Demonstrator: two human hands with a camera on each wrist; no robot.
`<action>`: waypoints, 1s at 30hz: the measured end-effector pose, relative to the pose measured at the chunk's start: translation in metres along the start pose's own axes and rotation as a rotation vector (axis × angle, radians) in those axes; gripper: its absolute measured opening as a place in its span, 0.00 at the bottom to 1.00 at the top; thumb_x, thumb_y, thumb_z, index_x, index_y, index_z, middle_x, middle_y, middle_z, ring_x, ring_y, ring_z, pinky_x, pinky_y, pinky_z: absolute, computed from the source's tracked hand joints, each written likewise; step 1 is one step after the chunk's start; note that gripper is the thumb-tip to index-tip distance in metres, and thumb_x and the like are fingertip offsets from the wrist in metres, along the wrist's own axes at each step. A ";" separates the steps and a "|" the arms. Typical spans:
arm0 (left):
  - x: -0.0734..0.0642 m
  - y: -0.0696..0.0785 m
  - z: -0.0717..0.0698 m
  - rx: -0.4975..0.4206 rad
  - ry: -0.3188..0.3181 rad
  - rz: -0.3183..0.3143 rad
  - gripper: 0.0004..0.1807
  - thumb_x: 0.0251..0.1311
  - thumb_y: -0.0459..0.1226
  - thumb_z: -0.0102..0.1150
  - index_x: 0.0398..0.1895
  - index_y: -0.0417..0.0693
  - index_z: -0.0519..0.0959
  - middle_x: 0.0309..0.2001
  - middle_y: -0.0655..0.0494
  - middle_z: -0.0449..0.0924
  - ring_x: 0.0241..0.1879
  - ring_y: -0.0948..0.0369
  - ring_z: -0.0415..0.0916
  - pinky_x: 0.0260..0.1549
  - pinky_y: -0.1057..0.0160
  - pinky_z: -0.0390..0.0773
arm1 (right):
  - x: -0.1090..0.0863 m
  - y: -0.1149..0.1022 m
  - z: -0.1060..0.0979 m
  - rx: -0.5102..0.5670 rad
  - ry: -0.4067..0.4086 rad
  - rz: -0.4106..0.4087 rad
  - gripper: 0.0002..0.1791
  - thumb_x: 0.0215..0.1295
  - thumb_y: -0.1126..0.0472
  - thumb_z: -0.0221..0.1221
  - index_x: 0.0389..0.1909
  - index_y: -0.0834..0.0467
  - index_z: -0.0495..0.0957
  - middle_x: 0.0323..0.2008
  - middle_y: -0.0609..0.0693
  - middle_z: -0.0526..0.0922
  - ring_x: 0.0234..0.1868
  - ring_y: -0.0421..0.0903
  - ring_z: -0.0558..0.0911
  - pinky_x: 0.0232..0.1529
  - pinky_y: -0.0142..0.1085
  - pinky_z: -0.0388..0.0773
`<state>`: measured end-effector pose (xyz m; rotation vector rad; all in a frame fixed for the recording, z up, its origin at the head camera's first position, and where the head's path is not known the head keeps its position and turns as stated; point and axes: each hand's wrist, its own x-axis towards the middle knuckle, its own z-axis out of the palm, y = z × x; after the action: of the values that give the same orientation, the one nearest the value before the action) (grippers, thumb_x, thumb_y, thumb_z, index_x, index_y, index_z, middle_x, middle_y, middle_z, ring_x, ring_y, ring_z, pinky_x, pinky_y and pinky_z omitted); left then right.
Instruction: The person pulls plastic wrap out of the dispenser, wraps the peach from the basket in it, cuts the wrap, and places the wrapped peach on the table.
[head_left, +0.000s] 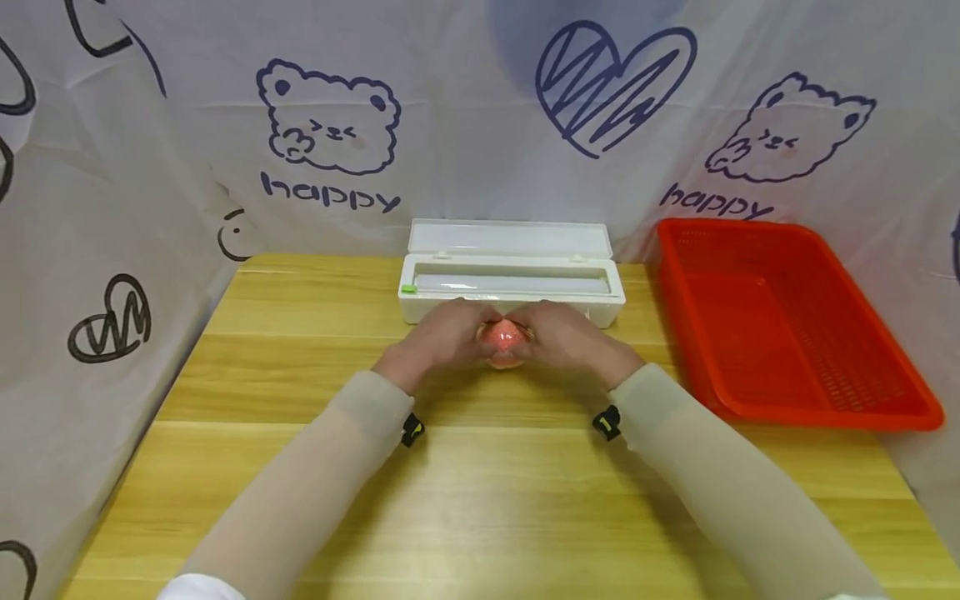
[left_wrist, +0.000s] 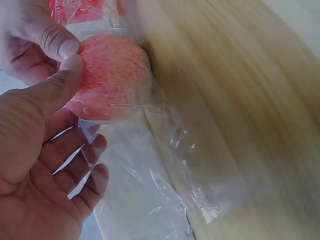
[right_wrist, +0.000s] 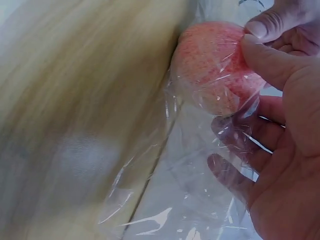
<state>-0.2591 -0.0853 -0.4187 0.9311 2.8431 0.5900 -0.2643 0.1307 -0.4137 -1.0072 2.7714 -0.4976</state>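
Apple (head_left: 507,336) and clear film (left_wrist: 200,202) were together just in front of the white box (head_left: 413,313), on the side nearer the person, and whether the fruit touched the desk (head_left: 480,500) there could not be told. The left hand (head_left: 453,333) grasped the apple from one side and the right hand (head_left: 562,333) from the other, their thumbs nearly meeting on the fruit, the lower fingers of each loosely bent behind the plastic. Inside the box lay a white roll (head_left: 510,284), its lid (head_left: 510,239) raised behind; to the right of the box was a red basket (head_left: 825,418). The likeliest trouble, as judged, was the film: loose folds hung past the apple on both sides, so uneven pulling could have torn it or bunched it against itself, leaving gaps in the cover. The fruit, round and slick under plastic, might also have slipped if either thumb eased off too soon. With the hands working so near the box, a knuckle could have nudged it backward.
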 end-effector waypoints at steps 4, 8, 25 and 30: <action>0.003 0.001 -0.002 0.014 -0.030 0.003 0.22 0.66 0.46 0.72 0.61 0.50 0.84 0.54 0.58 0.88 0.51 0.55 0.81 0.58 0.55 0.77 | -0.003 0.001 0.004 -0.062 0.049 -0.012 0.23 0.71 0.46 0.67 0.62 0.52 0.82 0.53 0.47 0.86 0.54 0.51 0.83 0.63 0.47 0.76; 0.007 0.001 -0.006 0.041 -0.071 -0.006 0.20 0.68 0.45 0.70 0.61 0.54 0.85 0.48 0.60 0.88 0.48 0.54 0.79 0.54 0.55 0.77 | -0.005 0.001 0.009 -0.101 0.097 0.008 0.27 0.69 0.41 0.68 0.61 0.52 0.81 0.52 0.48 0.85 0.54 0.52 0.80 0.63 0.49 0.74; 0.002 0.004 -0.005 0.061 -0.067 -0.062 0.27 0.68 0.48 0.70 0.67 0.51 0.80 0.56 0.57 0.87 0.52 0.51 0.77 0.54 0.53 0.76 | -0.005 0.001 0.011 -0.057 0.122 0.029 0.32 0.63 0.41 0.73 0.61 0.56 0.80 0.51 0.52 0.85 0.52 0.53 0.80 0.57 0.49 0.77; -0.006 0.004 -0.010 0.054 -0.037 -0.102 0.31 0.68 0.48 0.69 0.72 0.50 0.77 0.63 0.54 0.84 0.60 0.49 0.76 0.63 0.50 0.75 | -0.005 -0.003 0.008 -0.079 0.132 0.033 0.35 0.62 0.41 0.73 0.64 0.56 0.79 0.56 0.53 0.84 0.57 0.54 0.79 0.62 0.51 0.75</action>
<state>-0.2547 -0.0892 -0.4083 0.7908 2.8660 0.4818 -0.2565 0.1294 -0.4201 -0.9772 2.9410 -0.4699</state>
